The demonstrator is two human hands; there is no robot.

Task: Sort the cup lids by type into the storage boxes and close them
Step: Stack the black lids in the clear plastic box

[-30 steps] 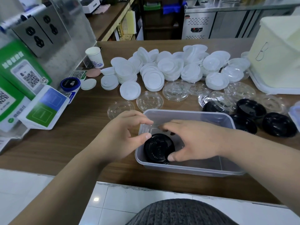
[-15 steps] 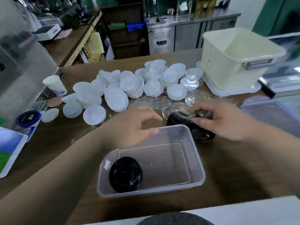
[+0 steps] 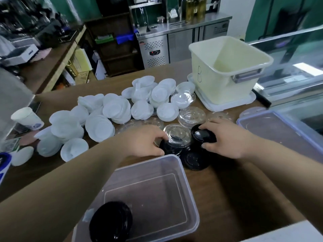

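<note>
Left hand [image 3: 143, 143] and right hand [image 3: 227, 138] clasp black lids [image 3: 203, 137] — the clear lid [image 3: 176, 135] against the left fingertips may ride along.

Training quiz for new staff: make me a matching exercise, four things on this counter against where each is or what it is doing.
1 clear box
2 cream tub
3 paper cup
4 right hand

a at the far left of the counter
b grips a black lid
c holds black lids in its near corner
d stands on a white lid

Pairs: 1c, 2d, 3a, 4b.
</note>
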